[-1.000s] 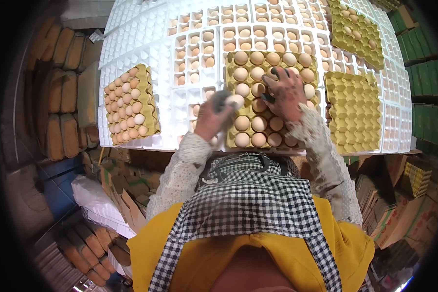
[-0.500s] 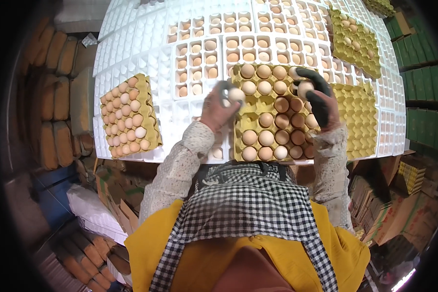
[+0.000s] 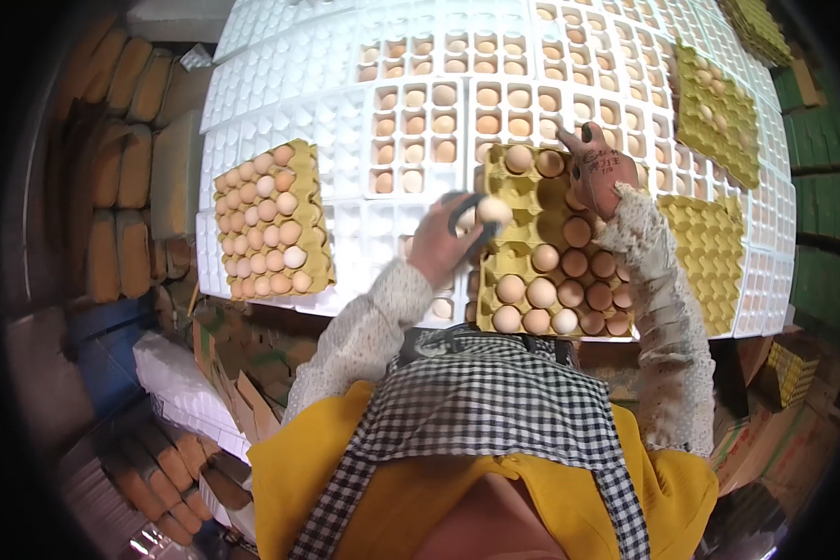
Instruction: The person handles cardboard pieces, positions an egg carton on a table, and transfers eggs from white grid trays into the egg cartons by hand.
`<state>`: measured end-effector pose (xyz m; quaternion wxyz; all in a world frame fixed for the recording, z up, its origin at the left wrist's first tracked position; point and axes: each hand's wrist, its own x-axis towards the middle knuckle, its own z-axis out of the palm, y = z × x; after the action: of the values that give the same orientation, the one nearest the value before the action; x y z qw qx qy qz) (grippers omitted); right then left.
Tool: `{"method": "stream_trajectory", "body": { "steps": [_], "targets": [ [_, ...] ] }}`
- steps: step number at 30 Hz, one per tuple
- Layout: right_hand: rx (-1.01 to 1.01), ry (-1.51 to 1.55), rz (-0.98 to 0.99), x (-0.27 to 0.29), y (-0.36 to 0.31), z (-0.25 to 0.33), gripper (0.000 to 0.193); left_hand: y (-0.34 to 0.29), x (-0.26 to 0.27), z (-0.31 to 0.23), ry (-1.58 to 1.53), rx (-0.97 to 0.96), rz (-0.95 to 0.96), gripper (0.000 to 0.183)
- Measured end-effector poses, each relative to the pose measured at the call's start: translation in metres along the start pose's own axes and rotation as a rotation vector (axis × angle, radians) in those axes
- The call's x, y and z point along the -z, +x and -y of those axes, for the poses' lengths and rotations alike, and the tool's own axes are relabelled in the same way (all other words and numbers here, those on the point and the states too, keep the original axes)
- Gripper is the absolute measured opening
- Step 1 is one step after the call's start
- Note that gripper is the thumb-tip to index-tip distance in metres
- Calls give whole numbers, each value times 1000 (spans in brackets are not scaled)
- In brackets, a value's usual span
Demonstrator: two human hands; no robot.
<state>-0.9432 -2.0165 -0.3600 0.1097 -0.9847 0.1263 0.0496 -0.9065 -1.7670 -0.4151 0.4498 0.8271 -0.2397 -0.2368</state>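
A yellow-green molded egg tray [image 3: 525, 222] lies before me, holding eggs mostly along its near and right parts, with several bare cups at its left and middle. By its left edge, my left hand [image 3: 443, 245], dark covering on its fingers, is closed around eggs; a pale egg [image 3: 493, 211] shows at the fingertips, with another partly visible behind it. My right hand [image 3: 603, 177] is over the tray's far right corner, back turned up and fingers bent down. Whatever it holds is hidden. Beyond both hands, white divided trays [image 3: 369, 140] carry eggs in many cells.
A full egg tray [image 3: 317, 224] sits on white trays at the left. Bare yellow trays [image 3: 700, 247] lie at the right, and a partly filled one [image 3: 733, 135] farther back. Brown stacked bundles [image 3: 121, 168] stand left; green boxes [image 3: 817, 205] stand right.
The view has shifted, so the table sits lower and farther right. Several eggs have left the tray's second row. My right hand has turned palm down, and its egg is out of sight.
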Motion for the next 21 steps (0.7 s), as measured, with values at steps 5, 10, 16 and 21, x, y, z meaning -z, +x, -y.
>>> {"method": "stream_trajectory", "body": {
  "steps": [5,10,16,21],
  "targets": [
    [118,-190,198,-24,19,-4,53,-66,20,34,184,28,-164,46],
    [160,-149,252,-26,31,-13,49,-56,60,97,470,120,-484,54],
    [122,485,-307,-5,-17,79,49,-55,64,134,775,388,-277,62],
    [309,73,279,-62,-7,172,40,-60,67,140,511,91,-559,61]
  ]
}}
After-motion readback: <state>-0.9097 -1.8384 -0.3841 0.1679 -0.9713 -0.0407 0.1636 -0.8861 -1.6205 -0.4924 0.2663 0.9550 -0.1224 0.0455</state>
